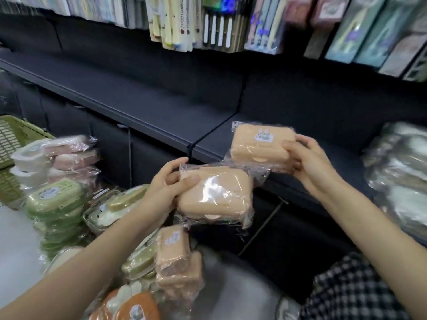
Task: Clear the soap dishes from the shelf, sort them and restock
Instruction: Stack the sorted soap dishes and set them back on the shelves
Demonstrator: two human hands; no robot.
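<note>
two peach soap dishes (215, 195), fingers (291, 147) curled round

shop aisle: dark retail shelf (161, 107), hanging packaged toothbrushes (171, 26) above, stacks of plastic-wrapped soap dishes (57, 195) by colour, green basket (13, 135) at left edge.

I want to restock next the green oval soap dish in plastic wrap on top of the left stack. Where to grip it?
Likely best from above, across the narrow width of the green oval soap dish: it lies flat, lid up, topmost on its stack, and the loose wrap would slip.
</note>
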